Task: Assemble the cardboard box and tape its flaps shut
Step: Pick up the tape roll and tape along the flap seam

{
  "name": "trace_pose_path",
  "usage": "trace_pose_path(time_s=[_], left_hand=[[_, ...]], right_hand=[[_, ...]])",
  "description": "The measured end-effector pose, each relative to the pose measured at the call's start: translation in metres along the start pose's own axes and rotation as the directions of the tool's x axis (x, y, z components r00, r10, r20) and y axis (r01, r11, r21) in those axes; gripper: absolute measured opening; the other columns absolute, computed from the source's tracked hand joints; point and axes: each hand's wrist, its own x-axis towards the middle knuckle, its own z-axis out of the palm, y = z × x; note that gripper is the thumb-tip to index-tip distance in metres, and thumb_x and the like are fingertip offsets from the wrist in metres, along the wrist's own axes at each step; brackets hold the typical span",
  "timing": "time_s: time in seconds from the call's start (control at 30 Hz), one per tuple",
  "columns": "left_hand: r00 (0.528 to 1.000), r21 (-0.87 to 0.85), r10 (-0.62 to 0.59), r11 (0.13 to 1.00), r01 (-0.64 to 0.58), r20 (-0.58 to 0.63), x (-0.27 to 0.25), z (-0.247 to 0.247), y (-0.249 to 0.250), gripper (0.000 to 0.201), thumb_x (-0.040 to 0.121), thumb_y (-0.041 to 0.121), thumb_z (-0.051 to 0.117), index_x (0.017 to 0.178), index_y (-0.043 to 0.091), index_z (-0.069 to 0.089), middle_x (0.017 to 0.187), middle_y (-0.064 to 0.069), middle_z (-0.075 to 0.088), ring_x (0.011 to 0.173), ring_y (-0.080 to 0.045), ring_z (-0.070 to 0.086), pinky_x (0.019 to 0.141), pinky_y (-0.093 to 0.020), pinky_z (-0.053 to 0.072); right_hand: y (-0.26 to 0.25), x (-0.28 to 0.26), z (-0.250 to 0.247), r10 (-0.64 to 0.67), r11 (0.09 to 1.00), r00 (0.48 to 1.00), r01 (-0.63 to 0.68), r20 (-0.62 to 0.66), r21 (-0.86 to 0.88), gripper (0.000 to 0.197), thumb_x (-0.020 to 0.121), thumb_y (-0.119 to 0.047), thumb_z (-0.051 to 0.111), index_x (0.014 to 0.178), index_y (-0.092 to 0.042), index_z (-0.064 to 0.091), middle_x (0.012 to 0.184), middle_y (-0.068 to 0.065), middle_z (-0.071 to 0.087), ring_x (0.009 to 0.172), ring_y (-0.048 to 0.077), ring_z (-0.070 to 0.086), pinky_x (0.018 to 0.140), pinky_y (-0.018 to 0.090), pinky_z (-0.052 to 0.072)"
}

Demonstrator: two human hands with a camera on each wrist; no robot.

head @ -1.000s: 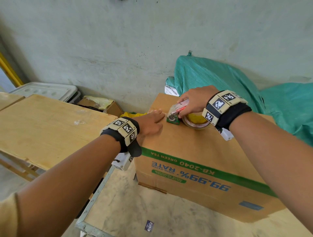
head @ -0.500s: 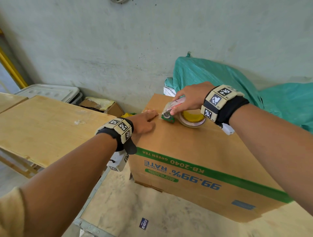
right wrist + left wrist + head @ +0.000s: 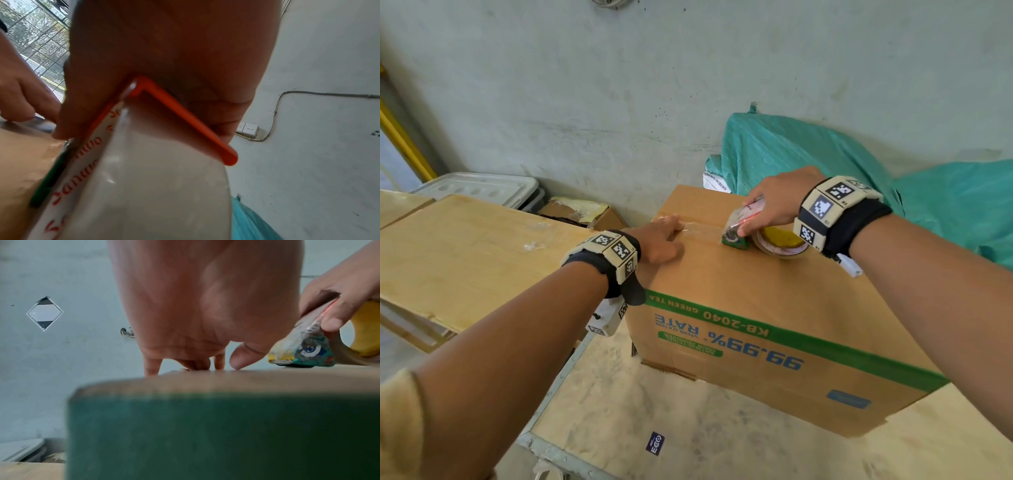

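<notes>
A brown cardboard box (image 3: 774,298) with green and blue print stands on the plywood table, flaps down. A strip of clear tape (image 3: 698,233) runs along its top seam from the left edge. My left hand (image 3: 659,240) lies flat on the box's left end with straight fingers (image 3: 238,358) pressing the tape. My right hand (image 3: 774,202) grips a tape dispenser (image 3: 743,226) with a red frame (image 3: 180,113) and a roll with a yellow core (image 3: 780,240), set on the box top just right of my left hand.
A second plywood table (image 3: 465,253) stands to the left across a narrow gap. Behind it are a grey plastic lid (image 3: 479,188) and a small open carton (image 3: 582,212). A teal tarp (image 3: 825,161) covers goods behind the box. The wall is close behind.
The dispenser in my right hand has drawn to the right along the seam, leaving more tape laid. My left hand stays pressing at the left end.
</notes>
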Motion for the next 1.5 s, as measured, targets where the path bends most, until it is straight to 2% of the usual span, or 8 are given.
trace_pose_path(time_s=[0.2, 0.4, 0.5, 0.63, 0.7, 0.87, 1.17, 1.5], left_hand=[[0.999, 0.177, 0.000, 0.984, 0.006, -0.034, -0.003, -0.007, 0.019, 0.067, 0.090, 0.034, 0.050, 0.146, 0.010, 0.023, 0.155, -0.009, 0.026, 0.139, -0.027, 0.032, 0.113, -0.040, 0.030], [0.998, 0.141, 0.028, 0.989, -0.036, 0.058, -0.003, 0.005, 0.032, 0.066, 0.095, 0.037, 0.042, 0.152, 0.021, 0.012, 0.161, 0.004, 0.002, 0.148, -0.020, 0.009, 0.121, -0.039, 0.004], [0.999, 0.186, 0.009, 0.982, -0.018, 0.050, 0.000, 0.006, 0.036, 0.067, 0.094, 0.039, 0.041, 0.152, 0.017, 0.013, 0.161, 0.000, 0.004, 0.148, -0.023, 0.010, 0.120, -0.040, 0.008], [0.999, 0.277, 0.023, 0.961, -0.014, -0.028, 0.001, 0.009, 0.049, 0.065, 0.090, 0.044, 0.045, 0.144, 0.011, 0.030, 0.154, -0.004, 0.022, 0.141, -0.027, 0.024, 0.116, -0.052, 0.017], [0.998, 0.279, 0.063, 0.959, -0.057, -0.011, 0.002, 0.013, 0.055, 0.068, 0.089, 0.043, 0.047, 0.146, 0.014, 0.025, 0.158, -0.002, 0.014, 0.144, -0.026, 0.018, 0.117, -0.054, 0.012], [0.995, 0.167, 0.057, 0.983, -0.070, 0.081, 0.004, 0.017, 0.055, 0.075, 0.093, 0.042, 0.042, 0.153, 0.019, 0.003, 0.161, 0.004, -0.005, 0.148, -0.022, 0.008, 0.120, -0.045, 0.007], [0.988, 0.156, 0.117, 0.979, -0.131, 0.096, 0.003, 0.017, 0.044, 0.073, 0.094, 0.044, 0.039, 0.153, 0.020, 0.004, 0.161, 0.004, -0.006, 0.149, -0.019, 0.002, 0.120, -0.047, -0.001], [0.994, 0.074, 0.090, 0.993, -0.095, 0.059, 0.008, 0.020, 0.042, 0.071, 0.093, 0.040, 0.042, 0.153, 0.025, 0.008, 0.161, 0.007, -0.001, 0.149, -0.017, 0.003, 0.120, -0.046, -0.003]], right_hand=[[-0.001, 0.004, 0.000, -0.033, 0.999, 0.999, 0.033, -0.003, -0.022, 0.075, 0.059, -0.091, 0.050, 0.115, -0.042, 0.064, 0.114, -0.011, 0.067, 0.102, 0.017, 0.062, 0.069, 0.030, 0.033], [0.001, 0.004, 0.008, -0.039, 0.999, 0.999, 0.039, -0.035, 0.006, 0.075, 0.060, -0.089, 0.051, 0.112, -0.037, 0.067, 0.113, -0.006, 0.068, 0.100, 0.019, 0.063, 0.074, 0.033, 0.034], [0.001, 0.006, 0.011, -0.042, 0.999, 0.998, 0.043, -0.053, 0.017, 0.084, 0.059, -0.089, 0.051, 0.117, -0.030, 0.066, 0.118, -0.002, 0.067, 0.105, 0.021, 0.063, 0.079, 0.033, 0.037], [0.003, 0.003, 0.012, -0.047, 0.998, 0.997, 0.049, -0.068, 0.031, 0.079, 0.060, -0.088, 0.052, 0.114, -0.032, 0.068, 0.113, -0.004, 0.069, 0.101, 0.019, 0.063, 0.071, 0.031, 0.031], [0.003, 0.001, 0.012, -0.048, 0.998, 0.997, 0.050, -0.066, 0.035, 0.074, 0.062, -0.086, 0.053, 0.111, -0.034, 0.068, 0.109, -0.005, 0.069, 0.098, 0.019, 0.062, 0.072, 0.031, 0.030], [0.002, -0.002, 0.010, -0.040, 0.998, 0.997, 0.042, -0.062, 0.036, 0.069, 0.063, -0.085, 0.054, 0.111, -0.037, 0.067, 0.107, -0.007, 0.069, 0.096, 0.018, 0.061, 0.071, 0.030, 0.031], [0.000, -0.009, 0.000, -0.021, 0.999, 1.000, 0.021, -0.023, 0.025, 0.075, 0.064, -0.087, 0.052, 0.126, -0.045, 0.057, 0.119, -0.012, 0.064, 0.105, 0.017, 0.059, 0.070, 0.029, 0.031], [0.036, -0.029, 0.001, -0.011, 1.000, 1.000, 0.011, 0.009, -0.002, 0.075, 0.064, -0.089, 0.047, 0.125, -0.047, 0.055, 0.126, -0.013, 0.059, 0.112, 0.018, 0.057, 0.071, 0.029, 0.031]])
